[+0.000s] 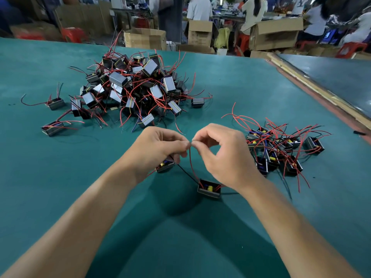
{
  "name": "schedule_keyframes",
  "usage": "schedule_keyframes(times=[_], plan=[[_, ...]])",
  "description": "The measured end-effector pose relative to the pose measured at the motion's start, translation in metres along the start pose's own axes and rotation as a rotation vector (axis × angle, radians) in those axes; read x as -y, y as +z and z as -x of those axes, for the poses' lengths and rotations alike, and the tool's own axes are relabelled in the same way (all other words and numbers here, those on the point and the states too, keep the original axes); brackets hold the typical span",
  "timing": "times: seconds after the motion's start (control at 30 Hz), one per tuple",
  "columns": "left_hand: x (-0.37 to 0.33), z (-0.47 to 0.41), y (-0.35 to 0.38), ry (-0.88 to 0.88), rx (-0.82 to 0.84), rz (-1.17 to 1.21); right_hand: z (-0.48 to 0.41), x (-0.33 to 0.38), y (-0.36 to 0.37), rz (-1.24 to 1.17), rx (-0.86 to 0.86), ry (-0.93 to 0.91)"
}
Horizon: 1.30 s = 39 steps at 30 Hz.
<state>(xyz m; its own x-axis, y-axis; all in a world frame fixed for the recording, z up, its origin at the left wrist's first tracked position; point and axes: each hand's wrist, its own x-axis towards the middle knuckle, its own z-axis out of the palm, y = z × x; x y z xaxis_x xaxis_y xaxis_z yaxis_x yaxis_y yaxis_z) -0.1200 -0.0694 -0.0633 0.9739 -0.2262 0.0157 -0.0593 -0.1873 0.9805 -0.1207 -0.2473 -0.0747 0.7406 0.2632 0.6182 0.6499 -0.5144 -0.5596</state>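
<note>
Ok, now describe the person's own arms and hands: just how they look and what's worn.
Nothing is worn. The left arm and right arm are bare as far up as the view reaches, with no sleeve or cuff showing. The left hand and right hand have no gloves, and no ring, watch or wristband is visible on the sides that show.

left hand [160,145], right hand [222,155]: both pinch red wire [191,165] | 1 black module [209,189] on green mat [60,177] below | big pile [132,89] behind, small pile [281,149] right

Module [209,190] before large pile [132,87], small pile [281,149]
</note>
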Motion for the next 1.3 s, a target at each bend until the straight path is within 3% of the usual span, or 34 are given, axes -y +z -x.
schedule_keyframes(times=[0.17,0.27,0.77,0.9,1.1,1.3], plan=[[0.001,-0.001,0.005,0.078,-0.073,-0.086,-0.005,-0.006,-0.004,-0.240,0.121,0.465],[0.002,0.000,0.008,0.100,-0.089,-0.138,-0.006,-0.007,-0.005,-0.407,0.137,0.585],[0.002,-0.001,0.009,0.134,-0.151,-0.144,-0.003,-0.005,0.002,-0.393,0.202,0.505],[0.001,0.000,0.008,0.155,-0.122,-0.138,-0.002,-0.002,0.003,-0.428,0.254,0.534],[0.003,0.000,0.007,0.155,-0.121,-0.150,-0.007,-0.003,-0.007,-0.513,0.154,0.607],[0.004,0.000,0.007,0.186,-0.116,-0.157,-0.006,-0.002,-0.004,-0.516,0.207,0.638]])
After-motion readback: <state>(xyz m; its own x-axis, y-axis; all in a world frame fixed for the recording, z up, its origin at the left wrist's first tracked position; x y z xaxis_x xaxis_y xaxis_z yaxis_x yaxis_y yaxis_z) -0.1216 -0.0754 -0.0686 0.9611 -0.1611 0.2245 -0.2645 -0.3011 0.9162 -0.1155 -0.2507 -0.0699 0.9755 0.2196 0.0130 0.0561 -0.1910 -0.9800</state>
